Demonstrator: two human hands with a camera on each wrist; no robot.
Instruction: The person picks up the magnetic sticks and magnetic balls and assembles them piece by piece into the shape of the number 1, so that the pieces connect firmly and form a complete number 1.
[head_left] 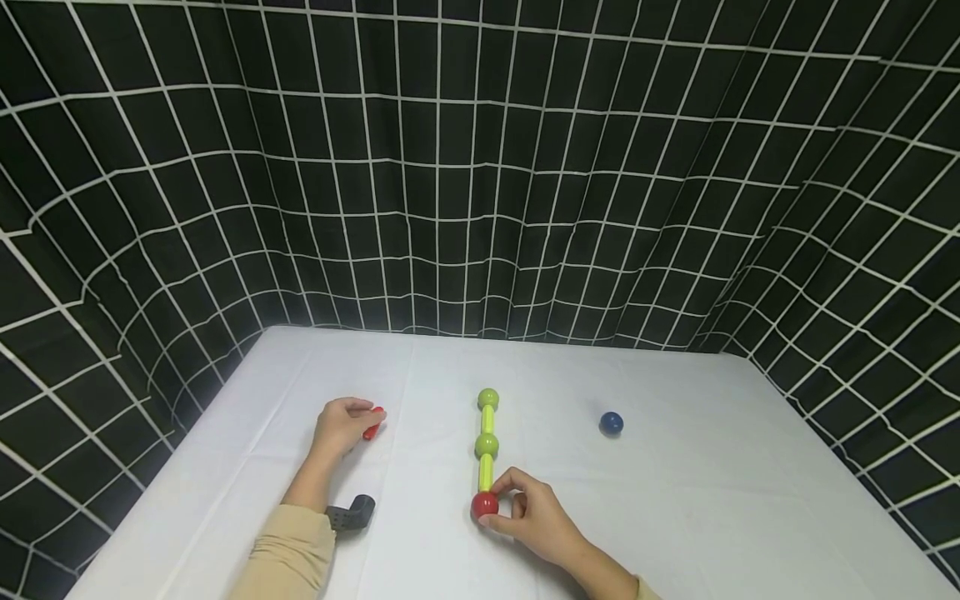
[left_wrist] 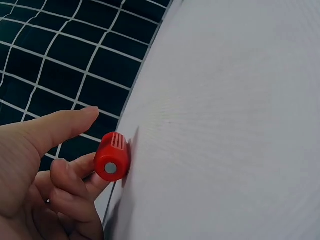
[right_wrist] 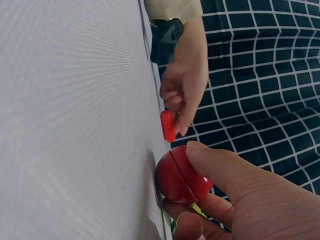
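My left hand is beside a short red magnetic rod lying on the table. In the left wrist view its thumb stands apart from the rod, and the other fingers are curled close along the far side. My right hand pinches a red ball between thumb and fingers. That ball sits at the near end of a straight chain. Two yellow-green rods and two green balls make up the rest, alternating away from me. In the right wrist view the red ball shows a dark seam.
A dark blue ball lies to the right of the chain. White cloth covers the table. Black curtains with a white grid stand behind and on both sides. A black wrist device juts from the left sleeve.
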